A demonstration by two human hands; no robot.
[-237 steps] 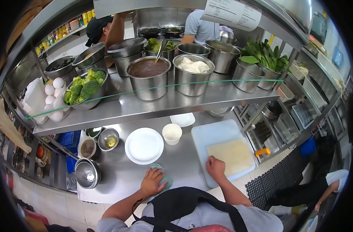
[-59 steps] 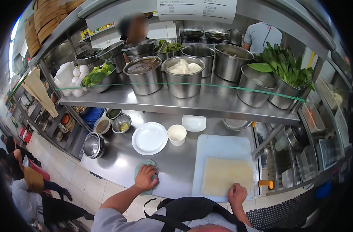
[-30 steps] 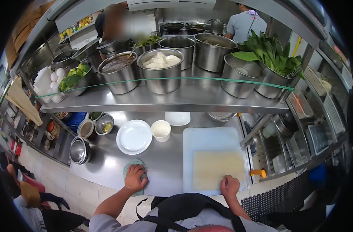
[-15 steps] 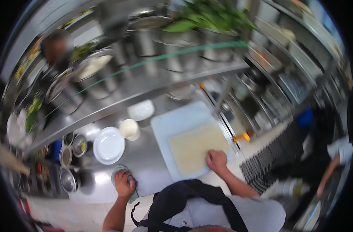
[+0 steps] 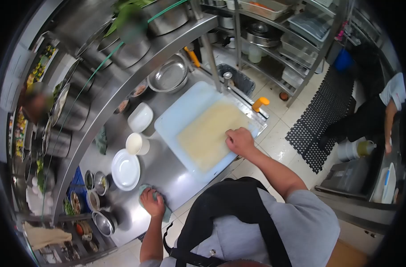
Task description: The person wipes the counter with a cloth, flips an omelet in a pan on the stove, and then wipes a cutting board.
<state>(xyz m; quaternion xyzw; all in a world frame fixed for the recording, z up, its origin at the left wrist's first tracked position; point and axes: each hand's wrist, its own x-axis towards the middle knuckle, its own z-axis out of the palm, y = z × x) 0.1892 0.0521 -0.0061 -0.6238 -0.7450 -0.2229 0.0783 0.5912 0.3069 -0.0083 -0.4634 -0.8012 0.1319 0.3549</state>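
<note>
My left hand (image 5: 153, 202) is closed over a green cloth (image 5: 166, 212) on the steel counter, near its front edge. With fingers curled in, my right hand (image 5: 239, 141) rests on the right side of a yellowish cutting board (image 5: 207, 138). What those fingers hold, if anything, is hidden. The yellowish board lies on a larger pale blue cutting board (image 5: 169, 116). Left of the boards stand a white cup (image 5: 137, 144), a white oval plate (image 5: 125, 170) and a small white dish (image 5: 140, 117).
Metal bowls (image 5: 104, 223) stand at the counter's left end, and a wide metal bowl (image 5: 168, 75) at the back. An overhead shelf (image 5: 136, 71) carries large pots. An orange handle (image 5: 260, 104) juts up beyond the boards. Another person (image 5: 392, 95) is at the right, by a black floor mat (image 5: 321, 120).
The view has swung to the right and become sharper. My left hand remains on the cloth and my right hand on the yellowish board, its fingers still curled.
</note>
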